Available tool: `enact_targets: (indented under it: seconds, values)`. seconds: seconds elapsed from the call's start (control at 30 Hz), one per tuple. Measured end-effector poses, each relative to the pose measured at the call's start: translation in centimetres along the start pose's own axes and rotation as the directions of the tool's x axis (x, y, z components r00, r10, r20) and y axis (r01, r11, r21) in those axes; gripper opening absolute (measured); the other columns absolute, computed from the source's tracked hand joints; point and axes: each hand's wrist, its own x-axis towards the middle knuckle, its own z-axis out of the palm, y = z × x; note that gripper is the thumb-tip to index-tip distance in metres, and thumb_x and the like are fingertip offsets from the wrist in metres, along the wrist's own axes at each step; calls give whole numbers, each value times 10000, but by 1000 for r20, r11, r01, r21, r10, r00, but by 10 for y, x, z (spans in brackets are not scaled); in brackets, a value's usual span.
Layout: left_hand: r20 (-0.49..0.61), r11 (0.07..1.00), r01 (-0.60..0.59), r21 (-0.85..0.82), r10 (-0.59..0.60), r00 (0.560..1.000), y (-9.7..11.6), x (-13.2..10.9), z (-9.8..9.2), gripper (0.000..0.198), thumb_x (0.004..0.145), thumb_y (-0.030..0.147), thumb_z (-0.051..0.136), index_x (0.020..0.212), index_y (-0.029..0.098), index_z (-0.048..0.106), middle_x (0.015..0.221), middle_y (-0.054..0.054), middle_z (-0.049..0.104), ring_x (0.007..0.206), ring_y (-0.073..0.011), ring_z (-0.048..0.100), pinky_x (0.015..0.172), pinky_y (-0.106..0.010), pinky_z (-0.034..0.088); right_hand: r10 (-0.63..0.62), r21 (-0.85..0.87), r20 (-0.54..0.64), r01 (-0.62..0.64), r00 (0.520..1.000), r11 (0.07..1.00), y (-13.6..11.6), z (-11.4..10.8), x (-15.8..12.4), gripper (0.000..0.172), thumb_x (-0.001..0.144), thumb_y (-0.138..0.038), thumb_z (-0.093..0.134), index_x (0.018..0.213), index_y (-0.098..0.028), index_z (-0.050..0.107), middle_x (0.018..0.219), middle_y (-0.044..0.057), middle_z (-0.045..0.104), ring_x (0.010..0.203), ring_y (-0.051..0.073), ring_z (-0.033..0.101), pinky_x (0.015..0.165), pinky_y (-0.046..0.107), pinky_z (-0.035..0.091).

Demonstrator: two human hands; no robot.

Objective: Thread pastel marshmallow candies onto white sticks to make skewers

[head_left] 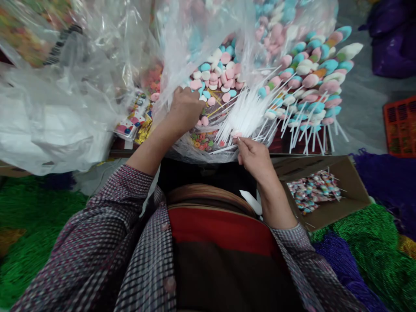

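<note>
My left hand [186,108] reaches into the open clear plastic bag [169,86], fingers curled down at a pile of pink, white and blue candies [224,76]. Its fingertips are partly hidden, so what they hold cannot be made out. Lower right of the pile, my right hand [255,158] pinches a thin white stick, with a pink-and-white candy [236,134] at the fingertips. Just beyond it lies a thick bundle of white sticks [245,110]. Small ring-shaped gummies [202,142] show near the bag's front edge.
Candy skewers [312,82] are stacked on the table's right. Below them, a cardboard box [352,190] holds wrapped skewers [315,188]. White plastic bags [48,117] and printed packets [133,117] lie left. Green strands [370,242] and an orange crate [401,125] are at right.
</note>
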Motion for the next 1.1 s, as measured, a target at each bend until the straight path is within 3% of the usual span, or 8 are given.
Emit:
enact_targets:
  seconds: [0.1,0.17,0.3,0.4,0.7,0.83,0.97,1.1]
  values:
    - [-98,979,29,-202,-49,994,-4,-3,1,219,891,225,681,684,239,612,787,-59,670,1025,-260,555,1007,-538,402,-13,46,-18,14,1000,999,-6,-2,-7,441,993,-546,520,863,-183,734,441,-53,495,452,129,472,541,266,359]
    - [-154,898,46,-438,-126,980,0,-6,0,185,885,242,700,712,247,633,737,-28,657,915,-224,601,887,-447,482,-20,108,-4,21,1000,994,-13,0,-10,462,988,-580,523,954,-179,751,438,-69,475,443,121,461,538,261,361]
    - [-20,511,135,-849,-286,958,24,-13,-7,74,880,183,692,821,217,662,668,37,625,597,-111,598,546,-261,453,-66,180,19,62,998,982,-27,9,-10,470,997,-580,514,975,-177,753,456,-79,456,442,104,437,544,258,369]
    - [75,315,182,-932,-325,943,40,-18,-6,96,900,150,687,842,215,648,649,55,627,503,-65,557,473,-207,401,-100,154,-10,100,995,983,-30,16,-7,454,1004,-560,515,990,-177,758,495,-69,471,488,104,451,561,259,369]
    - [-113,518,95,-850,-356,928,44,-18,17,71,922,182,692,863,207,660,694,40,669,608,-79,595,585,-214,466,-134,139,-74,143,988,980,-30,22,-8,418,1002,-536,530,981,-189,761,559,-50,497,552,111,458,563,261,359]
    - [-210,661,35,-750,-288,934,46,-21,21,53,944,187,643,905,211,670,791,22,707,724,-103,653,691,-238,514,-108,205,-66,120,992,971,-30,24,-8,398,994,-531,553,945,-190,753,525,-59,482,498,96,434,523,252,342]
    - [-337,843,-52,-536,-157,928,47,-29,15,71,979,263,625,994,232,687,946,-37,748,948,-177,704,890,-321,540,-27,364,15,20,1000,931,-28,26,-8,426,963,-607,593,950,-205,732,445,-87,436,410,82,391,448,232,296]
    - [-420,890,-119,-440,-87,904,46,-35,10,179,1039,349,541,1099,258,682,1048,-67,757,1061,-209,708,988,-368,528,17,520,89,-61,996,852,-26,27,-9,436,933,-643,633,963,-215,708,426,-111,397,368,62,323,387,211,220]
